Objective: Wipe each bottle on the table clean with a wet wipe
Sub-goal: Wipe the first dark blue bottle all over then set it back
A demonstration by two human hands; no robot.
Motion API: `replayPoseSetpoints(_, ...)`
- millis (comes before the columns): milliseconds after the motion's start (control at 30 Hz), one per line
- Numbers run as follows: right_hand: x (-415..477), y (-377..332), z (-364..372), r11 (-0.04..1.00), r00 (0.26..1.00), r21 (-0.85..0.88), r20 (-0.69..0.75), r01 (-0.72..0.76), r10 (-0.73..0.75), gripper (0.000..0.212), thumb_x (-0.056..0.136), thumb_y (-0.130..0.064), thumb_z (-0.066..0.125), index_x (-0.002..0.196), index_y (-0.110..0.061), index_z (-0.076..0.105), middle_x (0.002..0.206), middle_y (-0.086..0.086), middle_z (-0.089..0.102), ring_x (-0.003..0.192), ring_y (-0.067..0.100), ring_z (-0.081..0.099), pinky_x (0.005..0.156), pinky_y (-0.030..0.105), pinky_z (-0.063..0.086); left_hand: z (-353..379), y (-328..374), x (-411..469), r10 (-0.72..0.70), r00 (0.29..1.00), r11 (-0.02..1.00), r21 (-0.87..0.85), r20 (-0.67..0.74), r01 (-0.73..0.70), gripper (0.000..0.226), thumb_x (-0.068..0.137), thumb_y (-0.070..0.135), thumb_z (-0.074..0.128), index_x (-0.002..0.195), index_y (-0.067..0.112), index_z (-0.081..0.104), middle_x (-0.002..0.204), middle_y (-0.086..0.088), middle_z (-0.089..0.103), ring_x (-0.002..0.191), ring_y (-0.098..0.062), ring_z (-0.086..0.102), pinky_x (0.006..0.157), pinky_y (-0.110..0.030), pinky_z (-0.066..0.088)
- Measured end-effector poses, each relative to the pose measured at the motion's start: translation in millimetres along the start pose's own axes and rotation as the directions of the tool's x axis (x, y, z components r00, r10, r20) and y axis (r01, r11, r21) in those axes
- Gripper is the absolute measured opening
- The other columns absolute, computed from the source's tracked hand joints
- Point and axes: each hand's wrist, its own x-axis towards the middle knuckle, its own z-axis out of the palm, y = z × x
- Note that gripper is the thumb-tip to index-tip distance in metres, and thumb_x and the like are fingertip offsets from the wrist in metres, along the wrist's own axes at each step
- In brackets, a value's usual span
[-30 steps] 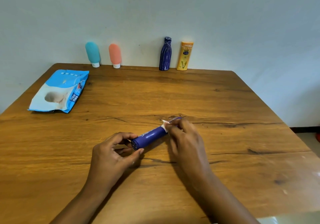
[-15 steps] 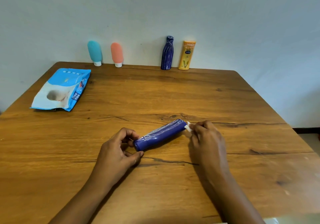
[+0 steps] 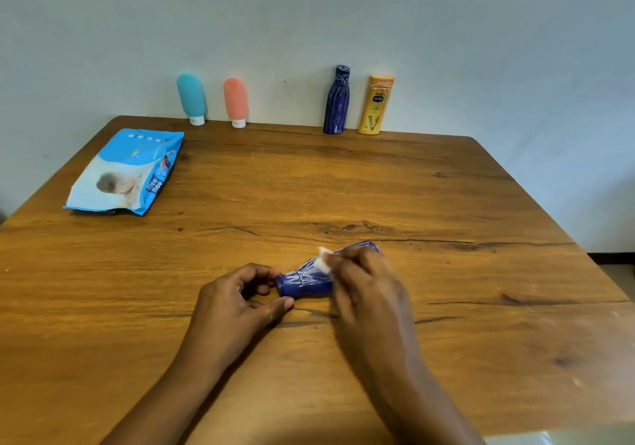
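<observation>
Slippage is the likeliest trouble here: the blue bottle (image 3: 302, 281) lies on its side near the front middle of the table (image 3: 412, 197), and the left hand (image 3: 240, 293) holds only its narrow neck end between curled fingers and thumb. A hard stroke along the body could, I judge, roll or twist it out of that light hold. The right hand (image 3: 364, 290) is over the wider part of the bottle, with a small white wet wipe (image 3: 323, 263) pinched at its fingertips against the body. That hand is blurred, so how firmly it has the wipe is hard to say. So small a wad could slip free, or miss the side turned toward the wood. Four more bottles stand upright along the far edge by the wall: a teal tube (image 3: 191, 99), a pink tube (image 3: 235, 100), a dark blue bottle (image 3: 337, 100) and a yellow bottle (image 3: 376, 106) just beside it. A blue wipes pack (image 3: 127, 173) lies flat at the far left. The table is brown wood with dark grain cracks, the wall plain and pale, and a strip of floor shows at the right.
</observation>
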Motion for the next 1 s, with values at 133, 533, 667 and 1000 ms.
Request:
replayPoseSetpoints(133, -2.7, -27.9, 15.9, 0.986, 0.972, -0.057, 0.183, 0.159, -0.146, 0.033, 0.078, -0.012, 0.069, 0.111, -0.015, 0.067, 0.102, 0.002, 0.059, 0.089, 0.016, 0.053, 0.068, 0.027, 0.05, -0.9, 4.4, -3.4, 0.026, 1.0, 1.0, 0.01, -0.009, -0.026, 0.04, 0.064, 0.013, 0.083, 0.086, 0.038, 0.062, 0.072, 0.01, 0.067, 0.068, 0.0, 0.063, 0.055, -0.008, 0.047)
replayPoseSetpoints(533, -4.1, -19.0, 10.5, 0.996, 0.983, -0.088, 0.183, 0.023, -0.006, 0.03, 0.082, -0.012, 0.066, 0.111, -0.012, 0.066, 0.1, 0.002, 0.059, 0.084, 0.016, 0.054, 0.067, 0.027, 0.051, 1.6, 3.6, -3.7, 0.076, 0.996, 0.996, -0.043, -0.056, -0.078, 0.042, 0.059, 0.011, 0.086, 0.09, 0.03, 0.066, 0.072, 0.005, 0.066, 0.073, -0.003, 0.063, 0.059, -0.007, 0.049)
replayPoseSetpoints(667, 5.1, -28.6, 12.9, 0.991, 0.982, -0.13, 0.189, 0.03, -0.005, 0.029, 0.084, -0.012, 0.062, 0.113, -0.013, 0.066, 0.101, 0.003, 0.057, 0.089, 0.017, 0.051, 0.071, 0.026, 0.045, 2.3, 6.7, -5.5, 0.125, 0.99, 0.992, -0.012, -0.062, -0.126, 0.042, 0.061, 0.013, 0.084, 0.095, 0.028, 0.065, 0.081, 0.012, 0.065, 0.08, 0.003, 0.061, 0.063, -0.003, 0.047)
replayPoseSetpoints(1000, 24.3, -34.6, 2.7, 0.994, 0.961, -0.059, 0.264, 0.095, -0.076, 0.024, 0.087, -0.012, 0.058, 0.11, -0.013, 0.067, 0.099, 0.007, 0.058, 0.097, 0.025, 0.052, 0.075, 0.026, 0.035, 2.3, 3.8, -6.6, 0.341, 0.938, 0.934, 0.135, -0.07, -0.33, 0.041, 0.063, 0.019, 0.085, 0.1, 0.02, 0.067, 0.089, 0.019, 0.06, 0.092, 0.012, 0.056, 0.071, 0.002, 0.042)
